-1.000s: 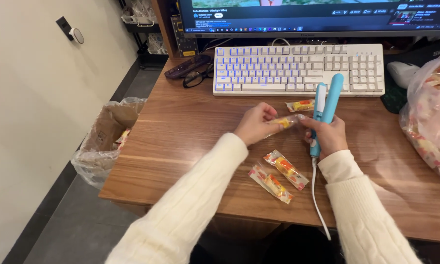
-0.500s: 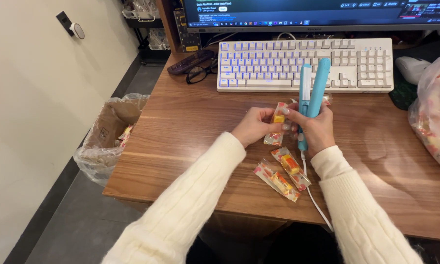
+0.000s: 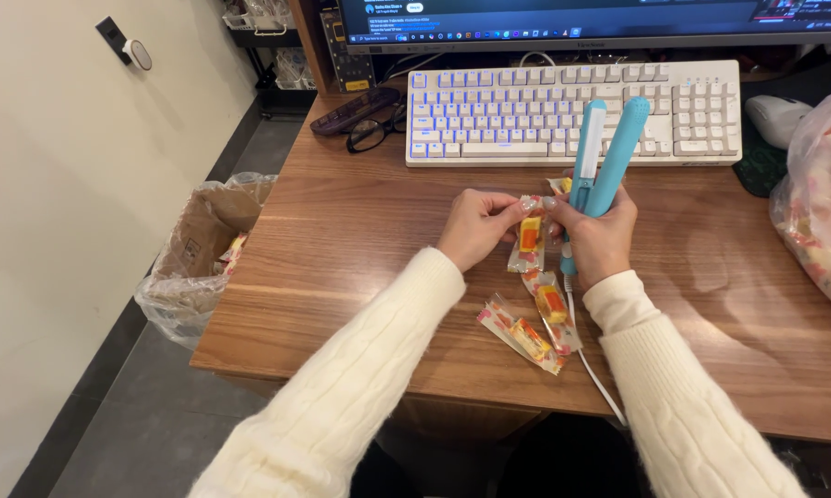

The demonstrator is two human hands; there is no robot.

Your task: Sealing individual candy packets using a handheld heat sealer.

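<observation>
Upright candy packet (image 3: 529, 242) beside blue sealer (image 3: 605, 166)

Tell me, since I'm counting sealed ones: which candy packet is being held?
The upright packet pinched by the left hand; two others lie flat nearer the desk edge.

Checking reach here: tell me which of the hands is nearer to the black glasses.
Left. The left hand lies just below and right of the black glasses; the right hand, gripping the blue sealer, sits farther right.

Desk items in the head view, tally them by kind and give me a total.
Small clear orange-and-yellow snack packets: 4
Turquoise corded clamp-shaped heat sealer: 1
White keyboard: 1
Black-framed glasses: 1
Clear plastic bag of snacks: 1
Total: 8
</observation>
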